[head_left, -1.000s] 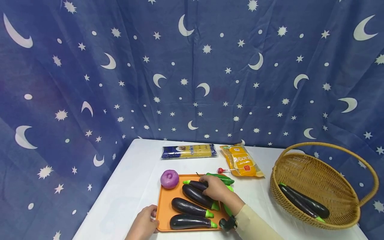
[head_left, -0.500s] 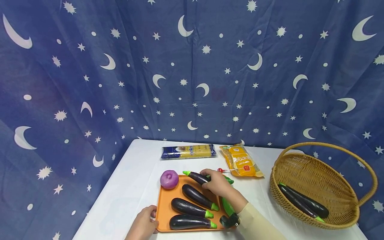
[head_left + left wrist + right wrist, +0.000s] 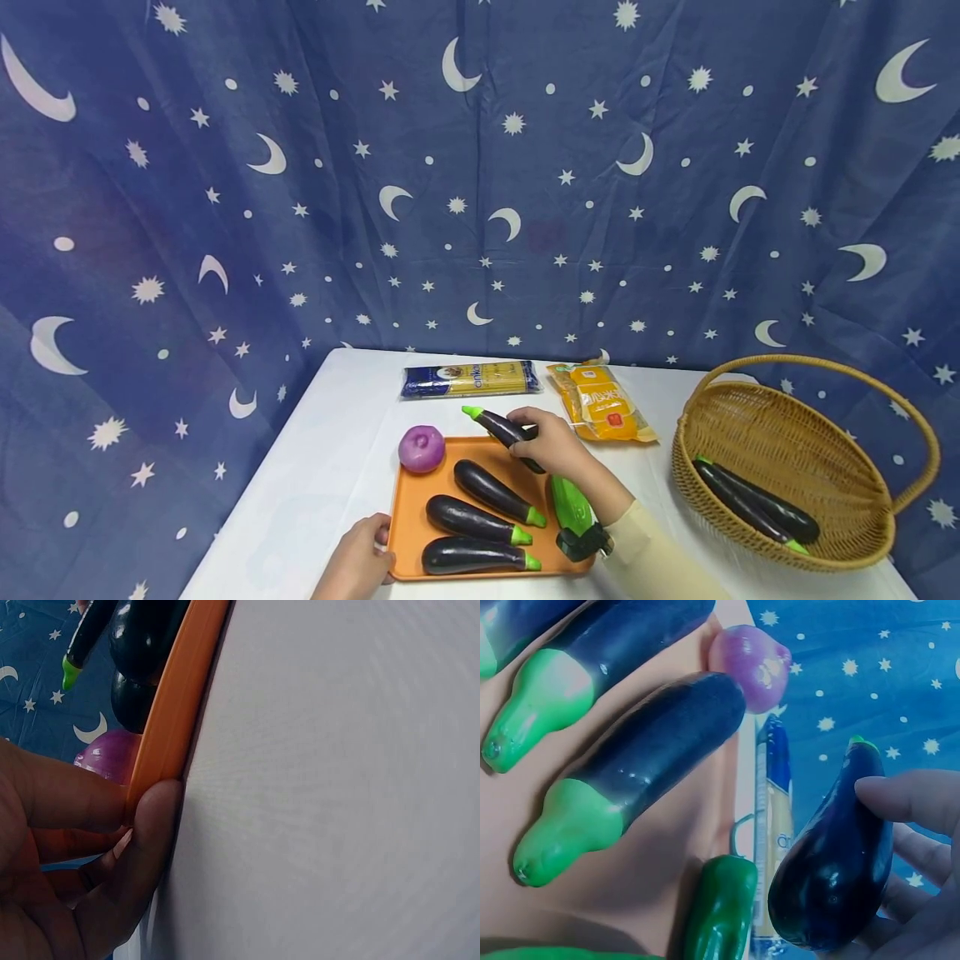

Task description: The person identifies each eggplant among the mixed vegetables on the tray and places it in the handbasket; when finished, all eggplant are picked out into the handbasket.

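In the head view's lower middle, the eggplant [image 3: 497,427] is raised over the tray's [image 3: 408,517] far edge; your right hand [image 3: 553,443] holds it, fingers curled round it. Three others [image 3: 469,517] lie on the tray. Your left hand [image 3: 358,555] pinches its left rim. The onion [image 3: 422,448] sits by its upper-left corner; the basket [image 3: 757,408], lower right, holds two eggplants [image 3: 783,512].
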`<state>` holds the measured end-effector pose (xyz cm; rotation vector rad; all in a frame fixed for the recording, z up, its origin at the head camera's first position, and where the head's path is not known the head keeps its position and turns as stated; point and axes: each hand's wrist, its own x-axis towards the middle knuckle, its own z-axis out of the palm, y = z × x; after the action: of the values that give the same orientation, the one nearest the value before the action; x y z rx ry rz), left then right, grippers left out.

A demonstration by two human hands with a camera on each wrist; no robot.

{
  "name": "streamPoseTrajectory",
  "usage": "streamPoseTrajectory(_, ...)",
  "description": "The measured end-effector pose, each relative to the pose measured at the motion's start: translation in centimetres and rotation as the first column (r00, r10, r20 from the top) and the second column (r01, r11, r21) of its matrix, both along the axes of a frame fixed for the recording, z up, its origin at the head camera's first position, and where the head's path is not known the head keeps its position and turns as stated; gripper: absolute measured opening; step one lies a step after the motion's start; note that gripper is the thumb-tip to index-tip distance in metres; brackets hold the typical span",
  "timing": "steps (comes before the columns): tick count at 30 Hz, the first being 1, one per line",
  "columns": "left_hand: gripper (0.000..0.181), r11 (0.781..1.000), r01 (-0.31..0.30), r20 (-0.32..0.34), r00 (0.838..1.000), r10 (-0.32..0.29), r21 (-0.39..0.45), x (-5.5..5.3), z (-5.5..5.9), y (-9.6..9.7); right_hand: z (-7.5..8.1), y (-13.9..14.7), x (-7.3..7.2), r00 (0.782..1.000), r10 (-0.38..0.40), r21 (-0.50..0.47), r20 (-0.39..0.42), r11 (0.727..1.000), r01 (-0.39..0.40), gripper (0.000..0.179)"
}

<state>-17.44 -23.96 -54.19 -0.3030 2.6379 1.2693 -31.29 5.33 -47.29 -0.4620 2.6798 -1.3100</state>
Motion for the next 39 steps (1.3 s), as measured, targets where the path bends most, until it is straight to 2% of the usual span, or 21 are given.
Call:
streamPoseTrajectory(7,0.047,1.0,0.0,0.003,1.0,0.0,-0.003,0.0,-0.1,0.1,0.5,0.8,0.0,1.0,-0.006,-0.073,0.021,0.997,0.007,0.044)
streamPoseTrajectory(16,0.048,1.0,-0.016,0.025,1.0,0.017,-0.022,0.1,-0.1,0.3,1.6,2.0,0.3,0.995,-0.094,-0.048,0.017,0.994,0.095,0.045)
streamPoseTrajectory(20,0.049,1.0,-0.011,0.035,0.999,0.012,-0.015,0.1,-0.1,0.3,2.1,2.6,0.4,0.994,-0.105,-0.082,0.021,0.991,0.106,0.046)
streamPoseTrajectory(32,0.049,1.0,-0.003,0.021,1.0,0.003,-0.013,0.1,0.0,0.1,3.6,4.0,0.2,0.989,-0.149,-0.084,0.0,0.985,0.148,0.052)
streamPoseTrajectory(39,0.048,1.0,0.008,0.018,1.0,-0.008,-0.003,0.0,0.2,0.1,4.1,5.4,0.3,0.986,-0.162,-0.129,0.04,0.978,0.166,0.054)
